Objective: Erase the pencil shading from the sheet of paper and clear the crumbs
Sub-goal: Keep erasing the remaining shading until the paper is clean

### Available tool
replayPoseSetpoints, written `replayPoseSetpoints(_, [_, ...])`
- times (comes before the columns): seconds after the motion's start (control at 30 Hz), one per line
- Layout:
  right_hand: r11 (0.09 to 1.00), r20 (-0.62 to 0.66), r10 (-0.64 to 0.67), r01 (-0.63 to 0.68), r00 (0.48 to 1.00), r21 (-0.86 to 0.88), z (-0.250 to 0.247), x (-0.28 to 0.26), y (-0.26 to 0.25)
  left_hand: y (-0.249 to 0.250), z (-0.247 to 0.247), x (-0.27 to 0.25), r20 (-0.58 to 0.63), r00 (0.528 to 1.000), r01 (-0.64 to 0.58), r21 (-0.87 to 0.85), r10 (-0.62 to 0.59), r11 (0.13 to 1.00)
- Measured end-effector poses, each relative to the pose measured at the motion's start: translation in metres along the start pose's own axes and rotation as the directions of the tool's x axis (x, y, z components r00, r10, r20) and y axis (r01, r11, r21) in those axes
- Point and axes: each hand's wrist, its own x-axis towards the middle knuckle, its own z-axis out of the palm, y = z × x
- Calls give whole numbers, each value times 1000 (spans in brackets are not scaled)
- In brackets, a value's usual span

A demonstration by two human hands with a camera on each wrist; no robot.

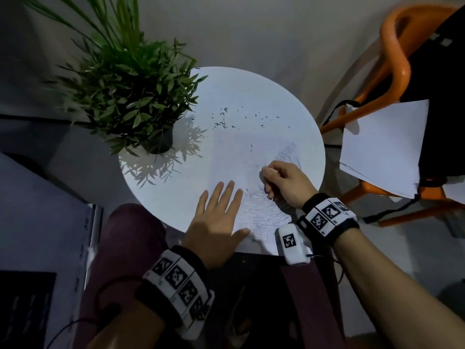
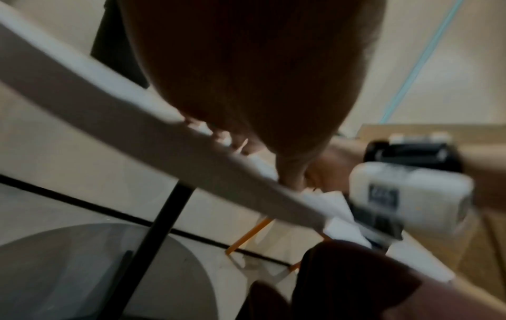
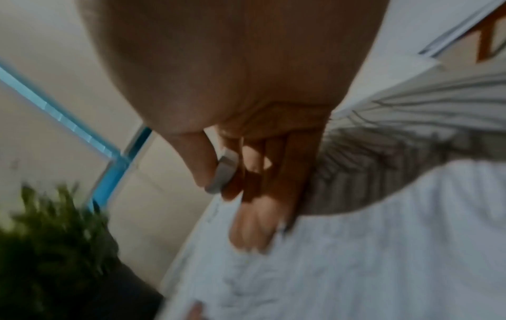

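Pencil shading [image 1: 261, 210] lies under the right hand [image 1: 284, 182], beside the left hand [image 1: 216, 222].

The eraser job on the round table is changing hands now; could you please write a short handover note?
Left hand: flat, fingers straight, pressing the sheet of paper down on the round white table.
Right hand: pinching the white eraser over the sheet's right part.
Done: the sheet's middle looks mostly rubbed clean.
Left: pencil shading under and beside the right hand, plus strokes near the far right edge; eraser crumbs lie scattered toward the potted plant and need clearing.
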Motion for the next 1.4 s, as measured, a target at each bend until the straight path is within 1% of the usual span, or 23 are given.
replayPoseSetpoints(0.07, [970,134,81,-109,988,218,-2,-4,-8,-4,13,-6,25,1000,-9,28,8,1000])
replayPoseSetpoints(0.13, [896,380,188,-317,906,312,3,-13,-16,-10,19,-7,12,1000,-18,55,17,998])
replayPoseSetpoints(0.17, [885,432,207,-357,878,300,7,-14,-16,-10,20,-7,-7,1000,-30,57,31,998])
replayPoseSetpoints(0.2, [876,402,195,-344,894,339,13,-13,-16,-11,20,-7,-24,999,-37,54,39,998])
replayPoseSetpoints(0.27, [838,70,107,-127,992,530,19,0,-15,-10,21,-7,-37,998,-43,65,46,997])
replayPoseSetpoints(0.3, [814,-114,76,5,991,581,18,6,-17,-10,22,-6,-56,997,-44,73,48,996])
replayPoseSetpoints(0.33, [791,-212,60,83,975,606,15,8,-21,-10,23,-6,-87,995,-45,70,52,997])
replayPoseSetpoints(0.37, [764,-224,58,101,973,637,14,7,-23,-10,24,-6,-114,992,-44,50,50,998])
replayPoseSetpoints(0.43, [764,-46,56,-13,997,645,14,-1,-23,-12,27,-6,-190,981,-38,8,39,999])
replayPoseSetpoints(0.5, [831,181,99,-182,978,526,20,-12,-19,-11,30,-4,-259,966,-24,11,26,1000])
replayPoseSetpoints(0.53, [853,180,103,-180,978,491,24,-13,-18,-10,29,-3,-276,961,-9,24,16,1000])
replayPoseSetpoints(0.6, [887,-94,41,7,995,461,26,-9,-17,-6,29,-2,-282,960,19,51,-4,999])
replayPoseSetpoints(0.63, [913,-238,0,97,971,396,24,-7,-19,-4,29,-2,-281,960,25,55,-9,998])
replayPoseSetpoints(0.67, [933,-297,-36,139,954,332,21,-5,-19,-3,29,-2,-282,959,27,48,-12,998])
replayPoseSetpoints(0.7, [941,-273,-42,130,961,312,20,-5,-19,-3,28,-2,-284,959,29,42,-16,999])
replayPoseSetpoints(0.77, [943,-78,9,18,997,332,23,-12,-11,-5,25,-1,-299,954,38,48,-21,998])
replayPoseSetpoints(0.83, [973,84,46,-64,995,224,29,-20,-4,-9,18,3,-330,944,38,61,-16,997])
replayPoseSetpoints(1.0, [997,23,34,-35,999,75,39,-22,-1,-22,4,14,-274,962,17,51,-3,999])
replayPoseSetpoints(1.07, [997,33,38,-35,999,-69,40,-20,-7,-22,5,15,-234,972,29,95,-6,995])
replayPoseSetpoints(1.13, [911,49,-29,47,998,-410,38,-15,-12,-20,4,15,-216,976,56,116,-30,992])
replayPoseSetpoints(1.2, [736,84,-105,134,991,-664,38,-8,-18,-20,-1,19,-213,977,59,169,-22,984])
replayPoseSetpoints(1.3, [554,153,-151,212,977,-805,43,-3,-17,-29,-11,34,-215,976,1,190,41,982])
replayPoseSetpoints(1.4, [477,205,-171,263,964,-839,44,-5,-15,-41,-10,44,-165,982,-57,203,91,978])
